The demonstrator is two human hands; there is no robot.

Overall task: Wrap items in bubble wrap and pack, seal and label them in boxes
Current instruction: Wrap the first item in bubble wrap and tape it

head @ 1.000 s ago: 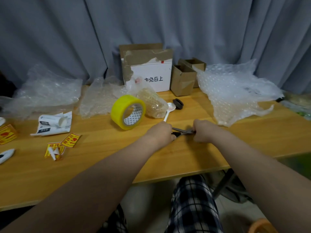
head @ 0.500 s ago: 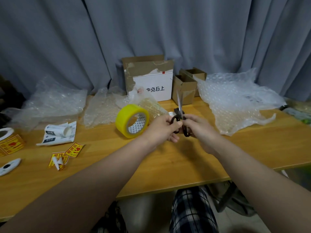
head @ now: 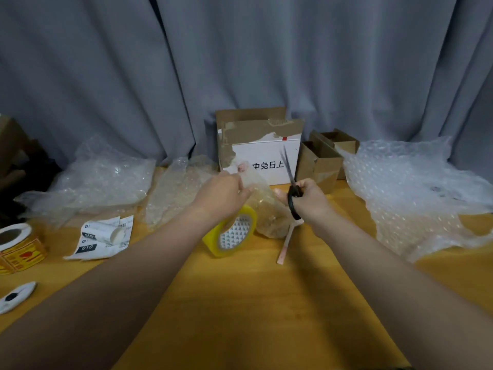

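Note:
My right hand (head: 309,200) grips black-handled scissors (head: 290,177), blades pointing up and away. My left hand (head: 221,194) pinches the top of a bubble-wrapped bundle (head: 269,212) that stands on the wooden table (head: 240,303) between my hands. A yellow tape roll (head: 232,233) stands on edge just below my left hand. A white spoon (head: 286,241) lies beside the bundle. At the back, an open white-and-brown box (head: 262,145) shows printed characters, with two small brown boxes (head: 324,158) to its right.
Sheets of bubble wrap lie at the left (head: 101,180), the middle (head: 176,188) and the right (head: 416,193). Printed white labels (head: 104,237), a roll of yellow stickers (head: 18,247) and a white oval object (head: 16,296) sit at the left. A grey curtain hangs behind.
The scissors went from lying under both hands on the table to upright in my right hand. My left hand let go of them and took the wrapped bundle's top. The camera tilted up.

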